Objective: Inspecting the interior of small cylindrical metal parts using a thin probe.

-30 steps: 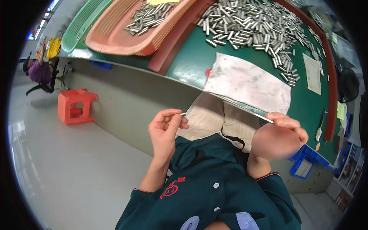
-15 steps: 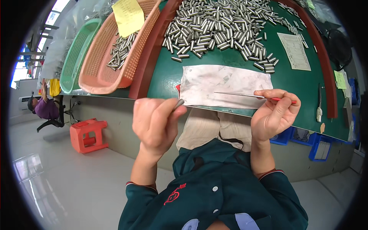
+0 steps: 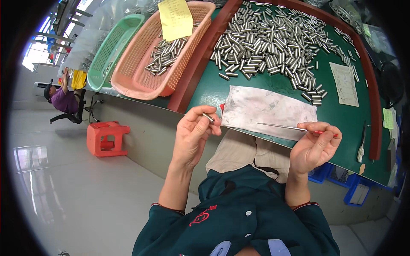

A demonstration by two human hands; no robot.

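Observation:
Between the thumb and fingers of my left hand (image 3: 194,133) is a small shiny metal cylinder (image 3: 208,117), held just off the table's front edge. My right hand (image 3: 316,144) closes on a slim needle file (image 3: 282,127) by its red handle; its thin, pointed shaft aims left above a smudged white cloth (image 3: 269,106). The tip is apart from the cylinder. Beyond the cloth lies a large loose pile of similar metal cylinders (image 3: 273,40) on the green tabletop (image 3: 205,91).
A pink basket (image 3: 124,81) with some cylinders and a yellow note stands at left, beside a green basket (image 3: 96,72). Reddish-brown rails (image 3: 181,96) border the work surface. A paper slip (image 3: 345,85) lies at right. A red stool (image 3: 106,138) and a seated person (image 3: 64,98) are farther left.
My left hand has turned from back-of-hand to palm up, bringing the cylinder into plain sight. The whole view has shifted and tilted; my right hand keeps its hold on the needle file.

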